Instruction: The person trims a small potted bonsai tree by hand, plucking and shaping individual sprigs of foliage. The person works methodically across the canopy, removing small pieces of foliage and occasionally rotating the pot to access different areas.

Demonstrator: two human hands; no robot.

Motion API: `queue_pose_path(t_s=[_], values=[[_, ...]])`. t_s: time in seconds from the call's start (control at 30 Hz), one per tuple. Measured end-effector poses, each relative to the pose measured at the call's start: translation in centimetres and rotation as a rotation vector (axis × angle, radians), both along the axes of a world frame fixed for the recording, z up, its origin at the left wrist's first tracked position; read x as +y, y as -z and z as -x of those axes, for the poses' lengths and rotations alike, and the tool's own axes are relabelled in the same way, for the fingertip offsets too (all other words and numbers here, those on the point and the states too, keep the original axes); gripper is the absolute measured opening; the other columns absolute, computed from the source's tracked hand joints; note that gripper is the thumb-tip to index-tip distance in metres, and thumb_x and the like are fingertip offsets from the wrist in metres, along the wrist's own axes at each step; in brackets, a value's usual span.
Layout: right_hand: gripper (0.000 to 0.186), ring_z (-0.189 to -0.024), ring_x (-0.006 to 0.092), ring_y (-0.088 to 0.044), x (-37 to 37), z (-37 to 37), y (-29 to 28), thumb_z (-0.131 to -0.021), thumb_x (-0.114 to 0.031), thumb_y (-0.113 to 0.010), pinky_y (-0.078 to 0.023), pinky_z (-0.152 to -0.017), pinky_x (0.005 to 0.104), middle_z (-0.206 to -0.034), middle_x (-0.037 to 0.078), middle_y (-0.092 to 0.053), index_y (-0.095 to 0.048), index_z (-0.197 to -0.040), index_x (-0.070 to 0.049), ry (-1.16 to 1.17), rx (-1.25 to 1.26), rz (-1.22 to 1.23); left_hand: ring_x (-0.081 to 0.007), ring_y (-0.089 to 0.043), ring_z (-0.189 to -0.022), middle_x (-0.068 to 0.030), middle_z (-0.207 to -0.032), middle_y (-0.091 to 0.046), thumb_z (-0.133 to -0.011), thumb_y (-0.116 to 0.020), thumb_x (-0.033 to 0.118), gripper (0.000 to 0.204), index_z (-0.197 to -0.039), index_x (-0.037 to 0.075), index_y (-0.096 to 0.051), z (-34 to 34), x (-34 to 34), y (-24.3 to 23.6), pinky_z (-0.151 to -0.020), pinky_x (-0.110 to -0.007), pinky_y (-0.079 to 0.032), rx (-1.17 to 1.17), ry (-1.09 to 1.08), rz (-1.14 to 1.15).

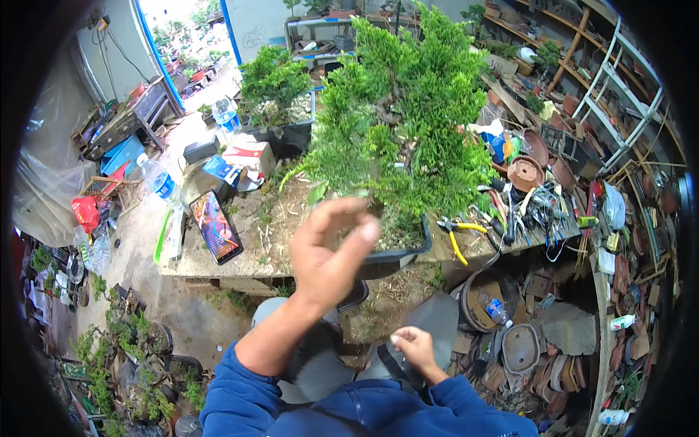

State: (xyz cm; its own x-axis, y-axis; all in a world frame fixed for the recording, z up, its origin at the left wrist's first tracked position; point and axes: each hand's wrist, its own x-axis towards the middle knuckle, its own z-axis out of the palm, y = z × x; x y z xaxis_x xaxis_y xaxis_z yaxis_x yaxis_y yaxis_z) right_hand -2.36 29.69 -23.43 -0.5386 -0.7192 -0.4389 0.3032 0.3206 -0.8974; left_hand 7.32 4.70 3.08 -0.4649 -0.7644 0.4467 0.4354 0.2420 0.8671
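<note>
Before conifer (429, 109), left hand (324, 258); leftward, blue-labelled bottle (163, 186)

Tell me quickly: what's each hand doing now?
Left hand: open, fingers curved, before the bushy green tree.
Right hand: fingers curled; whether gripping anything can't be told.

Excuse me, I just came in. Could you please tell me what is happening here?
A person in a blue top sits at a workbench with a bushy conifer in a dark pot. The left hand, thumb and fingers apart, is raised before the lower foliage; contact is unclear. The right hand is near the lap, its grip unclear. Yellow-handled pliers and a smartphone lie on the bench.
</note>
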Motion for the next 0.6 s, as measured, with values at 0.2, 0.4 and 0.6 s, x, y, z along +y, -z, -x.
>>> queue_pose_path(t_s=[0.2, 0.4, 0.6], values=[[0.014, -0.071, 0.0066, -0.066, -0.8, 0.7, -1.5, -0.092, -0.011, -0.080, -0.055, -0.067, 0.0235, -0.082, 0.002, -0.073, -0.073, -0.096, 0.001, -0.164, 0.024, 0.073, -0.0139, -0.067, -0.102, -0.0081, -0.110, -0.068, -0.089, -0.083, 0.011, 0.057, -0.136, -0.003, -0.053, 3.2, 0.9, -3.9, -0.089, -0.031, -0.056, -0.026, 0.152, 0.009], [0.017, -0.074, 0.0078, -0.067, -3.7, 1.7, -5.5, -0.093, -0.013, -0.076, -0.054, -0.069, 0.0254, -0.082, 0.005, -0.075, -0.073, -0.098, 0.003, -0.234, 0.117, 0.062, -0.0169, -0.068, -0.097, -0.0091, -0.109, -0.070, -0.087, -0.083, 0.011, 0.036, -0.116, 0.000, -0.068, 3.0, 0.4, -3.8, -0.085, -0.031, -0.054, -0.142, 0.024, 0.408], [0.014, -0.077, 0.0077, -0.068, -7.4, 3.5, -12.5, -0.092, -0.010, -0.077, -0.055, -0.071, 0.0263, -0.085, 0.006, -0.076, -0.075, -0.100, 0.003, -0.220, 0.269, 0.301, -0.0207, -0.067, -0.078, -0.0119, -0.090, -0.073, -0.081, -0.081, 0.001, 0.021, -0.100, -0.001, -0.072, 2.9, 0.0, -2.3, -0.070, -0.032, -0.051, 0.011, -0.015, 0.477]])
